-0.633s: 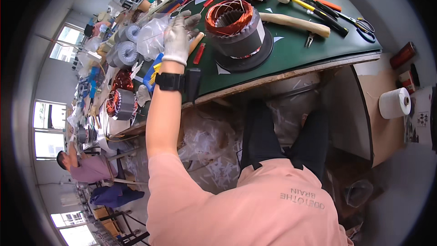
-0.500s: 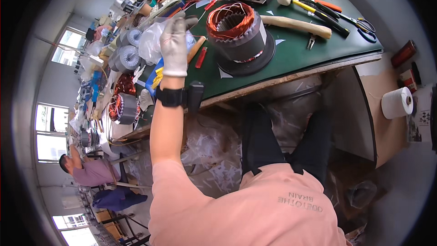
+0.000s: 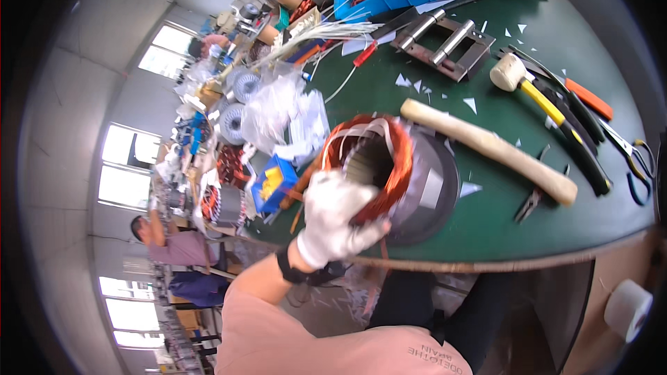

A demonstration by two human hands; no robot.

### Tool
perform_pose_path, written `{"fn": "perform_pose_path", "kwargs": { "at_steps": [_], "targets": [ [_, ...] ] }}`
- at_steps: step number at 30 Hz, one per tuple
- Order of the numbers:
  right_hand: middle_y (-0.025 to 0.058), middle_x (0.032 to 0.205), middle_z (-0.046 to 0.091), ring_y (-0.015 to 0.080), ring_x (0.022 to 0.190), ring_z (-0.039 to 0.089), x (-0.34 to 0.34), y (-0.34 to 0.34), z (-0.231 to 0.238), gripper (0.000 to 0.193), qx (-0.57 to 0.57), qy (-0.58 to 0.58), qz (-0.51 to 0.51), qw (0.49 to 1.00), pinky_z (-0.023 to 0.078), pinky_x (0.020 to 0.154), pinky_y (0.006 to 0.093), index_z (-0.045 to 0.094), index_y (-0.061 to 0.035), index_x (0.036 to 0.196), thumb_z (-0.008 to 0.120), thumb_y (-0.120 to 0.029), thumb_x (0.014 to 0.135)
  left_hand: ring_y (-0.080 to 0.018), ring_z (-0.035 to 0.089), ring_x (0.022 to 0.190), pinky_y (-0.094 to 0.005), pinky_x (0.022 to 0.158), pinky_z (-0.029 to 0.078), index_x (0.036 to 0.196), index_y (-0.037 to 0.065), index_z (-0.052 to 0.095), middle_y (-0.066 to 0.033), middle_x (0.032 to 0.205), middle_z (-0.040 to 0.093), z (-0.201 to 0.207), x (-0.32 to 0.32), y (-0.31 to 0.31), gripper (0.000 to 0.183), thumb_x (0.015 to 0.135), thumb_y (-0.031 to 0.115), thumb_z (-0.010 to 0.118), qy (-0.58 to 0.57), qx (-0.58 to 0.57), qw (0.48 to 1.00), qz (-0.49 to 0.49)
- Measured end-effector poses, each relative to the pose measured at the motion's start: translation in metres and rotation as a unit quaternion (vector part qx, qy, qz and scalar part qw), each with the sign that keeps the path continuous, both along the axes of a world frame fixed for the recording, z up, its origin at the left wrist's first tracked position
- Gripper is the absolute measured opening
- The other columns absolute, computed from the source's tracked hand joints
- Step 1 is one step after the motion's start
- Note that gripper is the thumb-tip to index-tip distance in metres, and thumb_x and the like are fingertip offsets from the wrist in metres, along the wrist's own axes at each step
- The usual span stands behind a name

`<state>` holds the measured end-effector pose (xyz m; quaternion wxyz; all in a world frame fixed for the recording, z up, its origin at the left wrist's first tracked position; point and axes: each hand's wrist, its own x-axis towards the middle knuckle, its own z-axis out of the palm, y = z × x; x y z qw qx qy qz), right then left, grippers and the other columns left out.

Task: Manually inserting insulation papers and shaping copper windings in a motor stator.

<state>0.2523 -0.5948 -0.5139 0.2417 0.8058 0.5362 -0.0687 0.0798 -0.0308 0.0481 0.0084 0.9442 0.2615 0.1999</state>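
My left hand (image 3: 337,215), in a white glove and slightly smeared by motion, grips the near left edge of a motor stator (image 3: 399,173). Its fingers curl round the rim by the orange-red copper winding, which has pale lacing and sleeves on top. The stator leans a little toward me, on or over a round black base (image 3: 424,226); the contact underneath is hidden. My right hand does not show. A wooden stick (image 3: 497,147) lies right of the stator.
To the right lie a mallet (image 3: 509,73), pliers (image 3: 531,205) and scissors (image 3: 633,163). Behind are a metal roller frame (image 3: 445,45) and blue bins (image 3: 389,1). A plastic bag (image 3: 267,114) and a small blue box (image 3: 267,198) are left. A person (image 3: 174,253) works farther left.
My left hand has come down from beside the stator onto its near left edge. The stator has tipped toward me. The view has shifted, showing more of the tabletop.
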Motion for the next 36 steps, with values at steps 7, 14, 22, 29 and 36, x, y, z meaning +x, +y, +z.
{"fn": "perform_pose_path", "kwargs": {
  "at_steps": [7, 14, 22, 29, 36],
  "targets": [
    [0.0127, 0.14, 0.048, 0.0226, 0.126, 0.048, -0.004, -0.019, 0.011, 0.047, -0.119, 0.0, -0.009, 0.993, 0.041, 0.104, 0.034, 0.047, -0.0048, 0.138, 0.03, -0.032, 0.104, -0.0252, 0.061, 0.068, -0.038, 0.076, 0.044, 0.077, 0.009, 0.066, -0.0054, 0.072, 0.065, 0.015, 0.014, -0.001, 0.037, 0.072, 0.044, 0.072, 0.023, -0.062, 0.996, 0.055],
    [0.0084, 0.102, 0.07, 0.0245, 0.091, 0.068, 0.092, 0.003, -0.045, 0.028, -0.17, 0.432, -0.071, 0.883, 0.054, 0.072, 0.035, 0.068, -0.0125, 0.108, 0.047, -0.029, 0.097, -0.0215, 0.061, 0.069, -0.0381, 0.079, 0.044, 0.085, 0.01, 0.065, -0.0024, 0.075, 0.065, 0.013, -0.001, -0.001, 0.035, 0.067, 0.037, 0.078, -0.008, -0.067, 0.995, 0.07],
    [0.0058, 0.088, 0.068, 0.0202, 0.074, 0.062, 0.135, 0.062, 0.016, 0.027, 0.155, 0.706, -0.544, 0.426, 0.052, 0.07, 0.0359, 0.068, -0.0053, 0.096, 0.05, -0.026, 0.095, -0.0217, 0.061, 0.066, -0.0379, 0.075, 0.044, 0.082, 0.01, 0.064, -0.0022, 0.07, 0.063, -0.001, 0.006, -0.003, 0.032, 0.074, 0.039, 0.074, -0.053, -0.012, 0.998, 0.036],
    [0.0073, 0.113, 0.067, 0.0292, 0.103, 0.061, 0.11, 0.082, 0.172, 0.028, -0.172, 0.434, -0.252, 0.848, 0.048, 0.089, 0.0357, 0.067, -0.0116, 0.103, 0.053, -0.03, 0.088, -0.0263, 0.06, 0.061, -0.0381, 0.065, 0.043, 0.078, 0.005, 0.064, -0.0087, 0.065, 0.061, -0.001, -0.007, 0.004, 0.03, 0.081, 0.035, 0.068, -0.123, 0.036, 0.992, 0.014],
    [0.0089, 0.124, 0.064, 0.031, 0.113, 0.059, 0.058, 0.004, 0.173, 0.052, 0.078, 0.624, -0.71, 0.317, 0.047, 0.099, 0.0429, 0.063, -0.0093, 0.122, 0.046, -0.051, 0.095, -0.0138, 0.066, 0.078, -0.0259, 0.074, 0.052, 0.107, -0.002, 0.063, -0.0117, 0.086, 0.07, -0.008, 0.003, 0.014, 0.05, 0.103, 0.042, 0.041, -0.277, -0.279, 0.917, 0.072]
  ]
}}
